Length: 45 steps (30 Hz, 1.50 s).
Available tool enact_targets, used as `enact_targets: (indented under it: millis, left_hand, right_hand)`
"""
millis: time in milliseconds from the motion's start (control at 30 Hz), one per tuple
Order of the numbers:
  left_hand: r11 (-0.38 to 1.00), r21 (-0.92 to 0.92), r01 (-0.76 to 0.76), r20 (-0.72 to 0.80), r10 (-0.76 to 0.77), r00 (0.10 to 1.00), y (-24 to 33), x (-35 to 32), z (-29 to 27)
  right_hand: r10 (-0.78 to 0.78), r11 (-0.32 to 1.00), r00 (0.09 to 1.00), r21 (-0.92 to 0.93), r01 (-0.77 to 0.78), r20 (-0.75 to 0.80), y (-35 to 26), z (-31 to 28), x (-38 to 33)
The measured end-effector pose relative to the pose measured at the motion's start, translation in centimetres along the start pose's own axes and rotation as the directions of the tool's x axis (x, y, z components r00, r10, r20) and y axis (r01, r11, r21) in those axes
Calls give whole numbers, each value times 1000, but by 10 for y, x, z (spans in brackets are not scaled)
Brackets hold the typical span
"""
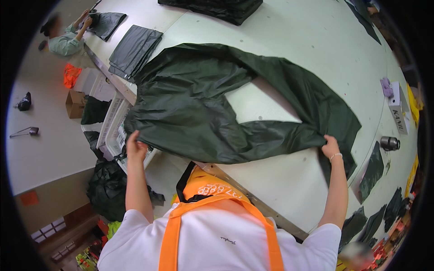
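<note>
A pair of dark green rain trousers [190, 104] lies spread across the white table [298, 185], its elastic waist on the left and both legs reaching right. One leg curves along the far side; the nearer one runs under my right hand. At the near corner of the waistband, my left hand [136, 147] is closed on the cloth. My right hand [331, 147], with a thin bracelet at the wrist, pinches the fabric near the leg ends. White tabletop shows in the gap between the legs.
Folded dark garments [135, 50] lie beyond the waist, and a dark stack [217, 9] sits at the far edge. White plastic crates [110, 122] adjoin the left edge. A metal flask [389, 143] and white box [398, 108] stand right. Another person [65, 40] handles cloth far left.
</note>
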<state>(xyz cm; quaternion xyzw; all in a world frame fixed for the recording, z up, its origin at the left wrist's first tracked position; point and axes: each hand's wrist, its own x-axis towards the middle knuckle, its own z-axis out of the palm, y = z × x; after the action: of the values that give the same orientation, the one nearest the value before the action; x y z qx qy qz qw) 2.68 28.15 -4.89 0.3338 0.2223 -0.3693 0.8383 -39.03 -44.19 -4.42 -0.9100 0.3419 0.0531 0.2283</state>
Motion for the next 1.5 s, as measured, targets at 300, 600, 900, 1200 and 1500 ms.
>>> enact_targets:
  millis: [300,600,900,1200,1500]
  left_hand:
    - [537,346,-770,407,653,638,152,-55,304]
    - [-120,832,-542,551,297,779,-43,194,359]
    - [-872,381,-307,652,18,758,-249,83,201]
    - [-839,497,-221,561,117,819,-234,40,156]
    - [-765,489,-418,637,-14,771,-221,20,194]
  right_hand:
    - [19,733,802,538,-417,597,-81,-180,-206]
    - [562,822,693,210,-530,-452,105,-128,-244]
    - [926,252,261,-68,-965,-274,344,60,-423]
    - [890,227,50,344,-911,-454,342,39,-324]
    - [438,650,838,758,-44,-327,-102,-25,-23]
